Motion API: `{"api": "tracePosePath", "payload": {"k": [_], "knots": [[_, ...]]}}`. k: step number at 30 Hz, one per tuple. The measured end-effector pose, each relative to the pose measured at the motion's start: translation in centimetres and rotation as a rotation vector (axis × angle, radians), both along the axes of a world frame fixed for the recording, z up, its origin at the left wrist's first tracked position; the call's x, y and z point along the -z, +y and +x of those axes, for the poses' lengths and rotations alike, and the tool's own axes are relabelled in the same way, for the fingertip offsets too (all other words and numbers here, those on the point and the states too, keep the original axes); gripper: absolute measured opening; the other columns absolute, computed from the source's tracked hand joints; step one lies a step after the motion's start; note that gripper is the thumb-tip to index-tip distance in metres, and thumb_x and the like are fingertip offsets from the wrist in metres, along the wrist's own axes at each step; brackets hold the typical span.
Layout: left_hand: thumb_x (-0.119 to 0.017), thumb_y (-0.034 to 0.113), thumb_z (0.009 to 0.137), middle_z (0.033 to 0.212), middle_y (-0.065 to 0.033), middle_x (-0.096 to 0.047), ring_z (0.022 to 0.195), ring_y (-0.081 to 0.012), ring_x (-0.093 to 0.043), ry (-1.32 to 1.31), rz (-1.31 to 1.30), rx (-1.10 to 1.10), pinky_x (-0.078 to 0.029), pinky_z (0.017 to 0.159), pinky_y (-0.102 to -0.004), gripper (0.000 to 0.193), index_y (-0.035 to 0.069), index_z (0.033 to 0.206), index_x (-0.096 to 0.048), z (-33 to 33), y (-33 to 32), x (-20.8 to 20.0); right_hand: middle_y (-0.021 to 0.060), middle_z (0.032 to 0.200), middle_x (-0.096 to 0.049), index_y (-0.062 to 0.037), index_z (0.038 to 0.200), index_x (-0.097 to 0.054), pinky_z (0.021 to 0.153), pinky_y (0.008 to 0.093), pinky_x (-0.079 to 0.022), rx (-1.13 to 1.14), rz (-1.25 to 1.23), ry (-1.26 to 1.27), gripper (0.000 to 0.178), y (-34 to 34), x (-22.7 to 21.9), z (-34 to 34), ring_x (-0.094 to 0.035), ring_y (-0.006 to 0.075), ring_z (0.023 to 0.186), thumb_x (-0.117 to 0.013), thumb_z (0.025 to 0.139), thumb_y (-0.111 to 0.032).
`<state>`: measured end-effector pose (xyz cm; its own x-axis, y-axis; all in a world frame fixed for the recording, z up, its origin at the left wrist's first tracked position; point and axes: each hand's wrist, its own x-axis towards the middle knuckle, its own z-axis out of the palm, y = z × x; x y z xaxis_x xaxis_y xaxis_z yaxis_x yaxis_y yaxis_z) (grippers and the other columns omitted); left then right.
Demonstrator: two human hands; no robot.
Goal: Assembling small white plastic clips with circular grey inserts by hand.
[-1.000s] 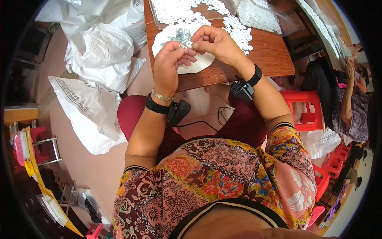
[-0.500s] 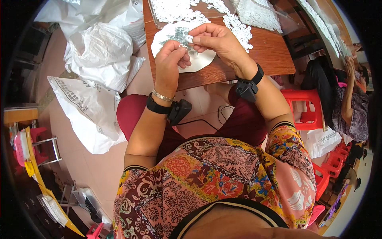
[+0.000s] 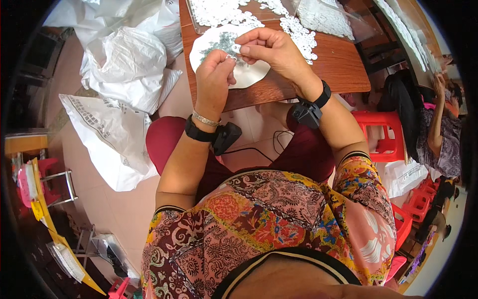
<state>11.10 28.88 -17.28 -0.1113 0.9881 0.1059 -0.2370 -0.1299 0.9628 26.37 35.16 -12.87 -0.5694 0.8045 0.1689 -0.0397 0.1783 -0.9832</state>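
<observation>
My left hand [image 3: 214, 77] pinches a small white plastic piece with a looped or hooked end [image 3: 231, 57]. Facing it, my right hand [image 3: 279, 52] grips a small white rounded plastic piece [image 3: 236, 48] between thumb and forefinger. The two pieces are close together; whether they touch is too small to tell. Both hands are above a white wavy-edged plate [image 3: 255, 75], which holds a heap of tiny grey-green pieces [image 3: 219, 42]. Beyond the right hand, loose white plastic pieces [image 3: 298, 39] lie on the brown wooden table [image 3: 343, 67].
A shallow tray [image 3: 214, 17] of white pieces and a clear container [image 3: 326, 20] of more stand at the table's far side. Full white sacks [image 3: 124, 65] and a flattened sack [image 3: 112, 134] lie left. A red stool [image 3: 381, 134] and another person [image 3: 440, 124] are at right.
My left hand has turned slightly, its lower fingers curling in more. The right hand stays almost still, and both still hold their white pieces.
</observation>
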Motion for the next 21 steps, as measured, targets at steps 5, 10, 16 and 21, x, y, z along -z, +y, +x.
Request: {"api": "tracePosePath", "payload": {"k": [5,10,16,21], "knots": [[-0.053,0.011,0.083,0.061,0.0016,-0.048,0.054,-0.0049,-0.042,-0.037,-0.001,-0.033,-0.036,0.048,-0.0201,0.013,0.002,0.075,-0.054,0.17,0.13,0.26,0.0033,0.081,-0.065,0.0007,0.101,-0.064,0.065,0.0195,-0.048,0.030,0.023,-0.005,0.019,0.06,0.15,0.12,-0.059,0.0069,0.070,-0.062,0.084,-0.006],[-0.053,0.012,0.084,0.061,0.0017,-0.048,0.053,-0.0050,-0.042,-0.025,-0.016,-0.024,-0.036,0.048,-0.0200,0.013,0.002,0.075,-0.053,0.24,0.13,0.30,0.0017,0.081,-0.065,-0.0011,0.102,-0.064,0.067,0.0203,-0.048,0.021,0.044,-0.052,0.020,0.01,0.23,0.14,-0.059,0.0074,0.072,-0.063,0.085,-0.010],[-0.052,0.012,0.084,0.061,0.0018,-0.047,0.053,-0.0049,-0.042,-0.035,-0.017,-0.024,-0.036,0.048,-0.0200,0.013,0.002,0.074,-0.053,0.38,0.13,0.48,0.0013,0.080,-0.064,-0.0008,0.102,-0.063,0.067,0.0202,-0.048,0.027,0.066,-0.059,0.019,0.25,0.61,0.15,-0.058,0.0070,0.071,-0.062,0.085,-0.009],[-0.052,0.012,0.084,0.060,0.0018,-0.047,0.053,-0.0050,-0.042,-0.025,-0.016,-0.027,-0.036,0.048,-0.0200,0.013,0.003,0.074,-0.053,0.38,0.06,0.39,0.0010,0.080,-0.064,-0.0004,0.102,-0.063,0.066,0.0197,-0.047,0.047,0.089,-0.085,0.019,0.17,0.65,0.15,-0.058,0.0068,0.071,-0.062,0.085,-0.008]]}}
